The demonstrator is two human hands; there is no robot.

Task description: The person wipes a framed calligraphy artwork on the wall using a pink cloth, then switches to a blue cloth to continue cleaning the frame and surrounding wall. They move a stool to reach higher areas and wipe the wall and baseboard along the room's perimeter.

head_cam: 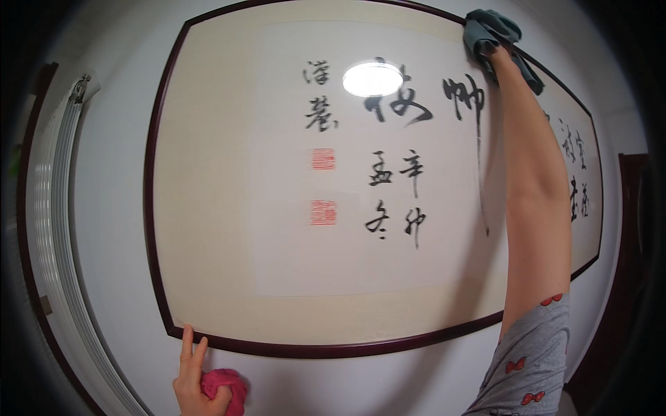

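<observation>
A large framed sheet of brush calligraphy (291, 260) with a dark red-brown frame (312, 351) hangs on the wall in front of me. My right hand (494, 51), mostly covered by a grey-green cloth (484, 31), holds that cloth against the frame's top edge at the upper right. At the lower left, my left hand (195, 382) grips a crumpled pink-red cloth (234, 387) under its thumb. Two of its fingers are stretched up, their tips on the frame's bottom edge near the lower left corner.
White vertical blinds or folded panels (62, 208) stand at the left beside a dark-edged opening. A dark red-brown door frame (616, 260) is at the far right. A round lamp reflects in the picture's glossy front. White wall (114, 182) surrounds the frame.
</observation>
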